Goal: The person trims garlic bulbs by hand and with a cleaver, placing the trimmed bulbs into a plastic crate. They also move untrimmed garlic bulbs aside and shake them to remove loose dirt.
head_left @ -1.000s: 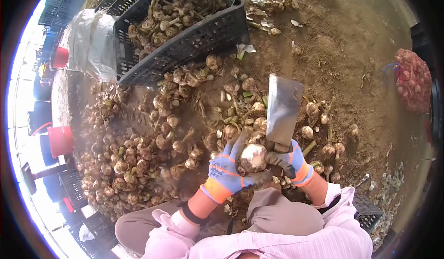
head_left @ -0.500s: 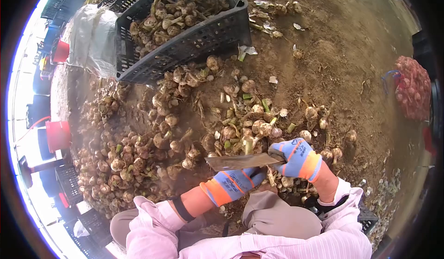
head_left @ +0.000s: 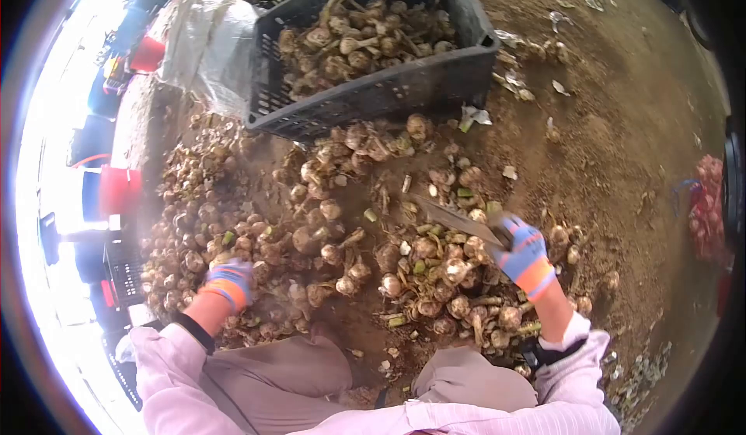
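Observation:
My right hand (head_left: 522, 252), in a blue and orange work glove, grips a knife (head_left: 458, 220) with a broad flat blade. The blade points up and left above a heap of garlic bulbs (head_left: 457, 270), some with cut green stem pieces among them. Over on the left, my left hand (head_left: 231, 281), gloved alike, is at the larger pile of garlic (head_left: 175, 268). Motion smears its fingers, so I cannot tell whether a bulb is in them.
A black slatted crate (head_left: 373, 97) holding garlic stands at the back, with a translucent plastic sack (head_left: 208, 46) against its left side. A red bucket (head_left: 120, 190) is at far left. On the right lies a red mesh bag (head_left: 707, 209). Dry peelings litter the dirt floor.
My left hand has moved from under the knife across to the left pile. My right hand keeps the knife, its blade now slanting up and left. The view has shifted.

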`<state>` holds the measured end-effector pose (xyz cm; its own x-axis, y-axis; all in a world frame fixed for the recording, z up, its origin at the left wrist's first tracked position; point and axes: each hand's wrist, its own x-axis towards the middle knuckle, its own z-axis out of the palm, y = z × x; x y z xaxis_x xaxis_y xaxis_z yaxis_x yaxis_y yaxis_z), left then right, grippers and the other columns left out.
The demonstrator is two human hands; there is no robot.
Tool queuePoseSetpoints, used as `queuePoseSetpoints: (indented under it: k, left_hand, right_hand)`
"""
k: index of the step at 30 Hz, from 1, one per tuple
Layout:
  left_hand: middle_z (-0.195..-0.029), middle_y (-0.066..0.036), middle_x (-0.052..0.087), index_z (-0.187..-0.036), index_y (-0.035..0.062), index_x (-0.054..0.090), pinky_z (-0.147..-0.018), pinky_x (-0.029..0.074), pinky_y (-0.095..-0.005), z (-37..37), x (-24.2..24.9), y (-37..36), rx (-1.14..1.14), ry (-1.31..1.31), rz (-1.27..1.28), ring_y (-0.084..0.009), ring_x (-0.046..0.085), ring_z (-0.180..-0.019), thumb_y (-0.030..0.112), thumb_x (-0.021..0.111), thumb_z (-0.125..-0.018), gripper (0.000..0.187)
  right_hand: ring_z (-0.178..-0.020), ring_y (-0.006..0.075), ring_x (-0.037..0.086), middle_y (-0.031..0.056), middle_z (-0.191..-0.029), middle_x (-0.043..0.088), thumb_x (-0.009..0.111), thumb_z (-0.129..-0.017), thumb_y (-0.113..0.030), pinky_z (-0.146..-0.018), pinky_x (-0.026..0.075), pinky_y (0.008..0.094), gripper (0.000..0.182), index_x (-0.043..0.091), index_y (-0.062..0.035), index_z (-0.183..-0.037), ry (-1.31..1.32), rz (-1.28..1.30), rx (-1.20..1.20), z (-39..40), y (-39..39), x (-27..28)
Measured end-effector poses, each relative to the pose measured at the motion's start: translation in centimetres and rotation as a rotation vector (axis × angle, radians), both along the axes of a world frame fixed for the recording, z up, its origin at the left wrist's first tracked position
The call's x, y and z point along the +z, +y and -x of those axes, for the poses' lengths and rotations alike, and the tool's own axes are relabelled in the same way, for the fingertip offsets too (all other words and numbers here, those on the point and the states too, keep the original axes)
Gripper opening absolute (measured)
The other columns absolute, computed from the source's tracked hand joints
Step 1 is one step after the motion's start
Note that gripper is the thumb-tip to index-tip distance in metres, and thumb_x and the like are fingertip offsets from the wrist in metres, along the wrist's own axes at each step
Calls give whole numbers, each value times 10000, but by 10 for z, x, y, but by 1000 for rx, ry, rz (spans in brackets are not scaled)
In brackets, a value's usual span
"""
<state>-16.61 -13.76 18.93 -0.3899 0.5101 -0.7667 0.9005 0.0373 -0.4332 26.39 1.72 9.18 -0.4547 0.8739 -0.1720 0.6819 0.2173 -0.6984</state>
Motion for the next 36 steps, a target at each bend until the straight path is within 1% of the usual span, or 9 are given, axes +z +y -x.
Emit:
queuePoseSetpoints:
  k: [5,7,12,16,18,23,27,32,36]
  left_hand:
    - [-1190,-105,598,-1139,117,632,-873,465,-356,140,-1,-69,264,427,481,-237,593,-1070,331,593,-779,420]
    - [-1189,-124,595,-1192,109,594,-889,455,-356,74,28,-27,353,271,384,-228,592,-1070,417,596,-781,513]
    - [-1096,-87,627,-1358,74,384,-749,502,-285,-37,-16,7,891,-932,-317,-123,610,-933,341,661,-823,658]
    - [-1201,-88,560,-1334,28,386,-889,476,-273,-134,-142,18,1512,-1606,-787,-165,562,-1045,74,707,-768,652]
    - [-1177,-95,566,-1303,26,411,-900,473,-286,-185,-147,31,1695,-1785,-931,-181,564,-1045,19,701,-751,624]
    - [-1118,-84,584,-1240,37,458,-842,498,-321,-254,-88,46,1397,-1972,-1091,-171,585,-988,34,674,-768,519]
    - [-1155,-142,566,-1254,36,436,-871,488,-340,-256,-70,40,1296,-1976,-760,-218,579,-1026,184,594,-850,458]
    - [-1219,-163,536,-1277,72,452,-996,382,-391,-252,-70,24,487,-1848,-745,-215,531,-1128,381,459,-912,479]
    - [-1202,-159,548,-1275,60,454,-988,390,-387,-252,-92,4,1043,-2038,-530,-217,538,-1117,349,537,-850,520]
  right_hand:
    - [-1107,357,503,128,-1264,494,636,-724,-234,-909,452,398,385,585,-131,-1091,-221,-345,272,139,72,-3]
    - [-1092,352,516,135,-1235,516,620,-728,-226,-904,452,398,388,580,-125,-1100,-264,-256,322,182,99,-31]
    - [-1095,318,546,166,-1208,551,544,-745,-192,-918,442,389,414,552,-88,-1146,-374,28,281,179,103,-53]
    - [-827,246,626,122,-914,650,606,-763,-132,-719,502,339,330,604,-29,-1076,516,507,-379,109,31,-53]
    - [-765,214,615,98,-872,637,602,-774,-98,-663,496,313,267,609,-24,-1030,601,475,-49,73,-7,-30]
    - [-726,162,602,56,-835,626,639,-779,-93,-629,485,279,206,603,-32,-972,1029,1139,-291,31,-76,-13]
    - [-798,167,625,63,-885,645,645,-744,34,-685,501,286,209,611,-7,-946,1011,665,-593,-5,-75,5]
    - [-750,339,593,143,-806,604,670,-542,-168,-663,493,395,397,616,-75,-924,139,-140,124,-45,-78,73]
    - [-793,308,590,117,-855,592,716,-602,-265,-700,474,403,402,584,-79,-932,-90,-73,290,-40,-89,93]
